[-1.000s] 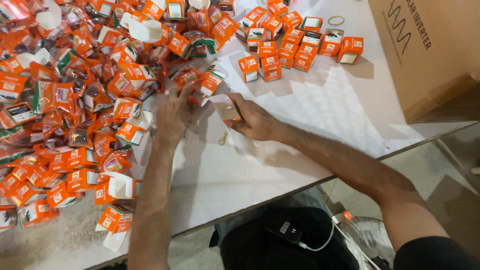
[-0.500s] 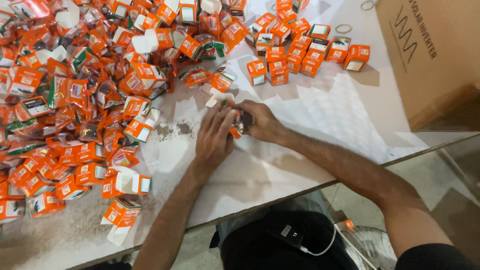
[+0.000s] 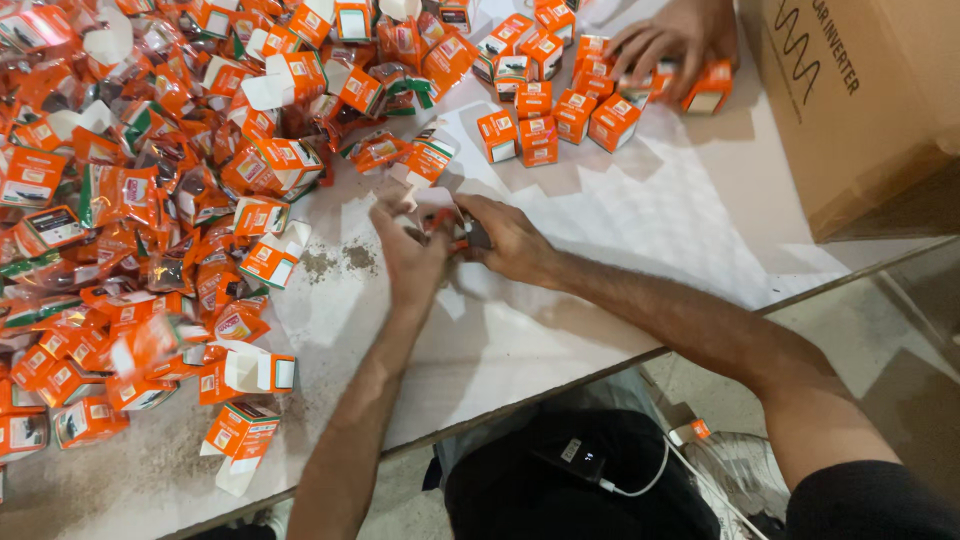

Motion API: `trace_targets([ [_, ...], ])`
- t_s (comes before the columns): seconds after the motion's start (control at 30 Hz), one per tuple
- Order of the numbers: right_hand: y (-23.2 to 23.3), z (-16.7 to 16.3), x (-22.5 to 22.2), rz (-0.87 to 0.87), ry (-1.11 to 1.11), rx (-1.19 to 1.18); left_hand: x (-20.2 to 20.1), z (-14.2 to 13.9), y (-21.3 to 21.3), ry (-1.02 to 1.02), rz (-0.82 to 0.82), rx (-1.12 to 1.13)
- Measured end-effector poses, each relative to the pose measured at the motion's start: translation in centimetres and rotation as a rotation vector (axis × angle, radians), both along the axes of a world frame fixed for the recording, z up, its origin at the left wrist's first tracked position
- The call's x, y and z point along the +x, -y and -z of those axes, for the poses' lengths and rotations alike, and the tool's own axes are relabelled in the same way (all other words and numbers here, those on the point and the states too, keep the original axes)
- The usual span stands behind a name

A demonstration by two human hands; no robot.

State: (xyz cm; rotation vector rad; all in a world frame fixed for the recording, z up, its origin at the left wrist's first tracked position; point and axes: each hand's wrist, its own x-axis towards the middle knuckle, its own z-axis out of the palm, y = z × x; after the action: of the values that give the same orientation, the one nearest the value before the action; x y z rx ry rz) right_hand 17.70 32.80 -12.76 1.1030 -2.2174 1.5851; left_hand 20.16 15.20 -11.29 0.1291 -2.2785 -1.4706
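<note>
I count two hands of my own at the table centre and one co-worker's hand (image 3: 668, 42) at the top edge. My left hand (image 3: 412, 252) and right hand (image 3: 510, 240) meet over the white table (image 3: 640, 240), fingers curled inward around one small object (image 3: 455, 232) — orange and dark where it shows, mostly hidden by the fingers, so I cannot tell its exact kind. Both hands are closed on it; neither palm lies flat.

Closed orange cartons: a tidy group (image 3: 545, 110) of roughly a dozen stands upright beyond my hands, just apart from them. The co-worker's hand rests spread on the far cartons of that group, fingertips touching one orange carton (image 3: 708, 88) at its right end.

Opened cartons and wrappers: one large heap (image 3: 130, 200) fills the left half of the table — too many and too overlapped to count. One large brown cardboard box (image 3: 860, 90) sits at the right edge. Two small patches of dark grit (image 3: 340, 260) lie on the table just left of my left hand.
</note>
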Motion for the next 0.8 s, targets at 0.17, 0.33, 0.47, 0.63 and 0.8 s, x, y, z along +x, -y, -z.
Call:
trace_targets([
  [0.17, 0.5, 0.2, 0.5, 0.104, -0.022, 0.054, -1.0, 0.7, 2.0, 0.120, 0.271, 0.300],
  [0.33, 0.5, -0.2, 0.5, 0.038, -0.158, 0.098, -1.0, 0.4, 2.5, 0.150, 0.406, 0.417],
  [0.47, 0.2, 0.2, 0.3, 0.071, -0.213, 0.154, -0.4, 0.0, 5.0, 0.321, 0.501, 0.753],
  [0.63, 0.1, -0.2, 0.2, 0.037, -0.225, 0.095, -2.5, 0.6, 4.9, 0.307, 0.480, 0.529],
  [0.8, -0.1, -0.9, 0.4, 0.025, -0.174, 0.097, -2.3, 1.3, 2.8, -0.053, 0.374, 0.028],
])
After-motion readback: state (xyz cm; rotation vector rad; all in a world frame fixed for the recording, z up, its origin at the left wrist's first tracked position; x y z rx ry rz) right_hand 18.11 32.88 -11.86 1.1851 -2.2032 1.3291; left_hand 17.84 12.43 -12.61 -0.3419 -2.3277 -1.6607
